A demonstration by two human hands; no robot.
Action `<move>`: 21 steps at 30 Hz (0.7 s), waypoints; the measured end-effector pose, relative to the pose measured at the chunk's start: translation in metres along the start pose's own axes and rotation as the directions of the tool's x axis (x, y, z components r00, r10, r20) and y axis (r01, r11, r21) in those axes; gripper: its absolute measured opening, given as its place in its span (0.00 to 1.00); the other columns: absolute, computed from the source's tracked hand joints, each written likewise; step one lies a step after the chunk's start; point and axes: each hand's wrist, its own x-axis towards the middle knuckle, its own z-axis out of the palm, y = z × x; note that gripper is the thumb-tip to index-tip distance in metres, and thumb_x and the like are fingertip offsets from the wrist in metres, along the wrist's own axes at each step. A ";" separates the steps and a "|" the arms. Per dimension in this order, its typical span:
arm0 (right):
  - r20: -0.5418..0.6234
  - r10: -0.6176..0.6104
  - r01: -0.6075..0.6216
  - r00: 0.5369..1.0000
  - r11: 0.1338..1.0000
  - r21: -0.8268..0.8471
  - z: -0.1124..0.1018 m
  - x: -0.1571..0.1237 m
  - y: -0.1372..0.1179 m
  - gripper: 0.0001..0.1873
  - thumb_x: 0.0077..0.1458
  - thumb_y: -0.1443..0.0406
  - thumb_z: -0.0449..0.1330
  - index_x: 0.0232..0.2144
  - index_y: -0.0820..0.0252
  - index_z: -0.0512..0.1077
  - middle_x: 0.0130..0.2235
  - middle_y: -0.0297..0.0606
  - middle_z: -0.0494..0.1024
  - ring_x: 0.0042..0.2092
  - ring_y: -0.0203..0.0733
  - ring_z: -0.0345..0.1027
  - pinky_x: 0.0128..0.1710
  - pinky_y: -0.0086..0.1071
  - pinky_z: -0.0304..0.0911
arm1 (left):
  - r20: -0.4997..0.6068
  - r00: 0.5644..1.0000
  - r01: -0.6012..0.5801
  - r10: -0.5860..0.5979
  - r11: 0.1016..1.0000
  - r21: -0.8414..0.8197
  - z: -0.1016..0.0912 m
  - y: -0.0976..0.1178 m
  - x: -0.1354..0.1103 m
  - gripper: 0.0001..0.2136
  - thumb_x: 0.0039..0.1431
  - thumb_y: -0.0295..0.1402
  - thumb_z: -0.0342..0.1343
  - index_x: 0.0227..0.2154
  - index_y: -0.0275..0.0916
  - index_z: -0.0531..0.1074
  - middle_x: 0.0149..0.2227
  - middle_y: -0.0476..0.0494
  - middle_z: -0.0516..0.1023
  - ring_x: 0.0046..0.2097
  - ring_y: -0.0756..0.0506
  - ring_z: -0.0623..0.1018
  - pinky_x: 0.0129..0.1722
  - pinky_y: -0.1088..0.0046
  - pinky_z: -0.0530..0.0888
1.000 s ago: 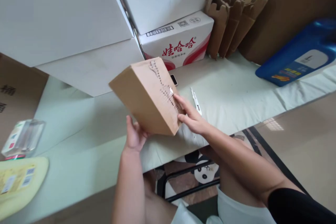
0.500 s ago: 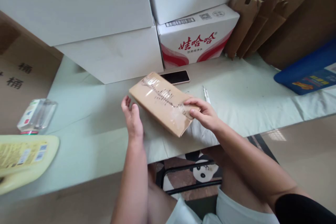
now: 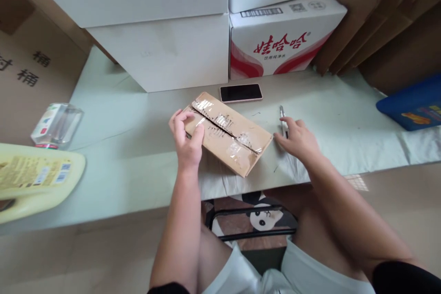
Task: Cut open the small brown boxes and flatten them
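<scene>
A flat brown cardboard parcel sealed with clear tape lies on the pale green table cover in front of me. My left hand rests on the parcel's left end, fingers curled over its edge. My right hand lies on the cover just right of the parcel, fingers spread, its fingertips touching a thin white pen-like tool. A dark phone lies face up just beyond the parcel.
White boxes and a red-and-white printed carton are stacked at the back. Folded brown cardboard leans at the back right. A blue container lies at the right; a clear bottle and a yellow jug lie at the left.
The parcel went from held tilted in the air to lying flat on the table. My right hand let go of it and moved right to the white tool; my left hand settled on its left end.
</scene>
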 end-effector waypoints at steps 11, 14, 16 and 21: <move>-0.018 -0.097 0.085 0.995 0.751 0.655 -0.004 -0.004 0.003 0.24 0.51 0.65 0.51 0.50 0.56 0.74 0.24 0.30 0.71 0.24 0.37 0.64 0.25 0.31 0.60 | -0.010 0.797 -0.591 0.604 0.783 0.192 0.009 0.040 -0.064 0.13 0.59 0.32 0.52 0.45 0.43 0.76 0.51 0.40 0.75 0.60 0.38 0.71 0.65 0.51 0.64; -0.075 -0.240 0.173 0.968 0.420 0.891 -0.005 -0.010 0.002 0.21 0.51 0.64 0.51 0.45 0.57 0.74 0.28 0.34 0.75 0.29 0.39 0.71 0.27 0.33 0.65 | 0.083 0.764 -0.642 0.639 0.744 0.187 0.018 0.043 -0.078 0.16 0.58 0.35 0.51 0.48 0.43 0.77 0.48 0.41 0.79 0.58 0.38 0.74 0.68 0.53 0.59; -0.158 -0.314 0.249 0.936 0.276 0.928 -0.006 -0.013 0.002 0.19 0.52 0.63 0.54 0.46 0.56 0.72 0.31 0.35 0.78 0.32 0.40 0.74 0.29 0.33 0.67 | 0.114 0.755 -0.655 0.646 0.734 0.180 0.024 0.044 -0.081 0.17 0.58 0.36 0.51 0.48 0.42 0.77 0.45 0.42 0.82 0.54 0.39 0.76 0.70 0.56 0.55; -0.367 -0.253 0.443 0.895 0.411 0.796 -0.012 -0.027 -0.003 0.13 0.58 0.60 0.63 0.43 0.52 0.66 0.27 0.29 0.75 0.27 0.36 0.73 0.28 0.31 0.66 | 0.078 0.747 -0.661 0.660 0.725 0.193 0.031 0.041 -0.080 0.16 0.60 0.41 0.49 0.45 0.45 0.78 0.39 0.45 0.83 0.46 0.41 0.77 0.69 0.58 0.54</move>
